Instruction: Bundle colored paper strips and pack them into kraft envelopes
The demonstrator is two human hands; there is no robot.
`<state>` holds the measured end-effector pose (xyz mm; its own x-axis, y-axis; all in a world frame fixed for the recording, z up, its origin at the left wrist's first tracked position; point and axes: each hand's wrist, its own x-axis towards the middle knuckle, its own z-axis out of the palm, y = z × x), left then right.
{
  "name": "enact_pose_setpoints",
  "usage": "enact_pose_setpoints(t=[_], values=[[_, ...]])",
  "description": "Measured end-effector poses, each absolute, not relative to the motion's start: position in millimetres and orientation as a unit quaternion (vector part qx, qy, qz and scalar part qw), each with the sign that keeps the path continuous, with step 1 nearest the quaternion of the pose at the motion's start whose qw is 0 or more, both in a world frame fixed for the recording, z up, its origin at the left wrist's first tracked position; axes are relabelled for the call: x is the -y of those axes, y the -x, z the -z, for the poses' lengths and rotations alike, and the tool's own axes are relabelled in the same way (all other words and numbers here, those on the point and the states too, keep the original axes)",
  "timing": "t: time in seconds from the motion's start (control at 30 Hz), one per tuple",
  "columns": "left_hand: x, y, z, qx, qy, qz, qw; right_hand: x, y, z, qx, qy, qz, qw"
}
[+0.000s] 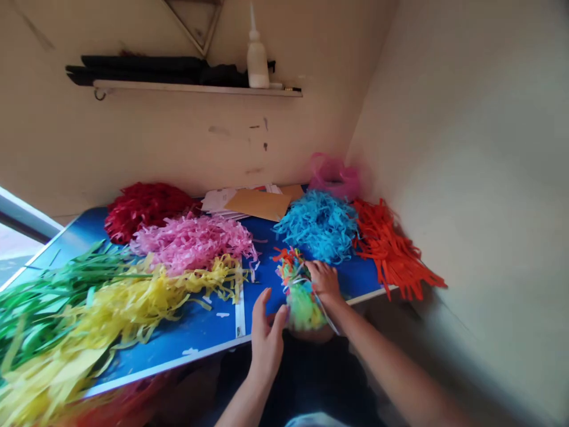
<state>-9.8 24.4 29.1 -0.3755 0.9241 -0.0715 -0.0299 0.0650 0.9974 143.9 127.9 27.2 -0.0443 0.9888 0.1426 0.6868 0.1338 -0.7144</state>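
Note:
At the front edge of the blue table lies a small bundle of multicoloured paper strips (306, 305), mostly light green low down and orange-red at its top. A thin pale ribbon or strip crosses it and trails to the right; whether clear wrapping encloses the bundle, I cannot tell. My right hand (326, 281) grips its upper right side, fingers bent over it and partly hidden. Just left of the bundle, my left hand (267, 326) is open, thumb and fingers apart, holding nothing.
Heaps of blue (317, 225), orange-red (391, 246), pink (195, 240), dark red (146, 207), yellow (146, 302) and green strips (62, 296) cover much of the table (178, 350). Envelopes (260, 203) and a pink plastic bag (333, 178) sit behind. A bottle (258, 62) stands on the shelf (178, 87).

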Motion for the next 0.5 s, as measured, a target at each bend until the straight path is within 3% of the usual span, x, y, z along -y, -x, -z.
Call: enact_pose_setpoints(t=[0.07,0.13,0.3,0.37,0.5], values=[[-22,21,-27,-0.617,-0.509,-0.543,0.256,-129,-153,-28,0.701,0.620,-0.210,0.283],[-20,33,-22,-0.599,-0.591,-0.514,0.164,-128,-162,-40,0.722,0.606,-0.184,0.279],[-18,50,4,-0.581,-0.617,-0.507,0.157,-181,-151,-104,0.798,0.511,-0.065,0.313],[-18,51,18,-0.597,-0.596,-0.516,0.149,-230,-122,-121,0.843,0.495,-0.032,0.207],[-19,47,42,-0.600,-0.598,-0.520,0.111,-322,-46,-116,0.867,0.483,-0.010,0.122]])
